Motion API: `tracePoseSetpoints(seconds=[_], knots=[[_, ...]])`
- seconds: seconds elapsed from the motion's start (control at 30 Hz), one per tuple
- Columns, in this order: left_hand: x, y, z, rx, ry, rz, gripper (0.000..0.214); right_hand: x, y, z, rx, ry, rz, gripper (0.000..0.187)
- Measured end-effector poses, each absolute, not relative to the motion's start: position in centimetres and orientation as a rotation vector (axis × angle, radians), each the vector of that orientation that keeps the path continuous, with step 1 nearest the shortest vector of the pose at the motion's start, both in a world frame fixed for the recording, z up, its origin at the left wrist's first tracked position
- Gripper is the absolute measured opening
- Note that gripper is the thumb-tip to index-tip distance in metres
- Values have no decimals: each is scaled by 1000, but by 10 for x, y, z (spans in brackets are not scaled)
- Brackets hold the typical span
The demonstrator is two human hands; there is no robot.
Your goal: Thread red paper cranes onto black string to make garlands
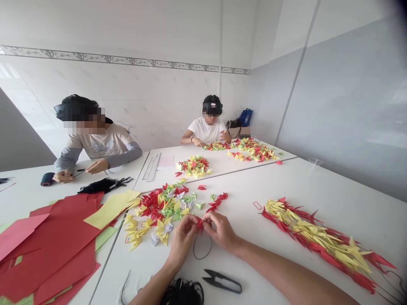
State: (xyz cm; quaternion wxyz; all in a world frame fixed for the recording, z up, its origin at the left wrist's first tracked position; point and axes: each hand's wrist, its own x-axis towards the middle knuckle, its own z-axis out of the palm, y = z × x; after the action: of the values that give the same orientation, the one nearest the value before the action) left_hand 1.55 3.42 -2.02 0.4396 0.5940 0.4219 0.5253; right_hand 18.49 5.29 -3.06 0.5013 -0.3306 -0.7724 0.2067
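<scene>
Between my two hands is a small red folded paper crane [199, 223], pinched by the fingertips of both. My left hand [185, 233] grips its left side and my right hand [219, 228] its right side. A dark thread [202, 258] hangs below it in a loop. Just left of my hands spreads a pile of folded paper cranes [159, 203] in red, yellow, green and pale violet. Thread snips [222, 281] lie below my right hand, and a bundle of black thread [182, 292] is partly hidden by my left forearm.
Red, yellow and green paper sheets [60, 241] cover the left. Strung red and yellow cranes [321, 241] lie at right. Two people sit opposite; one [101, 144] handles black thread near a spool [47, 179], the other [208, 131] sits behind more crane piles [254, 149].
</scene>
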Motion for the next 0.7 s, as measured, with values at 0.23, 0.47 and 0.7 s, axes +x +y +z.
tracePoseSetpoints(seconds=[0.23, 0.47, 0.7], knots=[[16, 25, -5, 1733, 1104, 1233, 23, 186, 51, -32, -793, -1824, 494, 6], [14, 27, -5, 1826, 1110, 1227, 21, 186, 52, -35, -787, -1820, 507, 7], [15, 28, -8, 1784, 1112, 1236, 24, 187, 52, -32, -759, -1815, 501, 6]])
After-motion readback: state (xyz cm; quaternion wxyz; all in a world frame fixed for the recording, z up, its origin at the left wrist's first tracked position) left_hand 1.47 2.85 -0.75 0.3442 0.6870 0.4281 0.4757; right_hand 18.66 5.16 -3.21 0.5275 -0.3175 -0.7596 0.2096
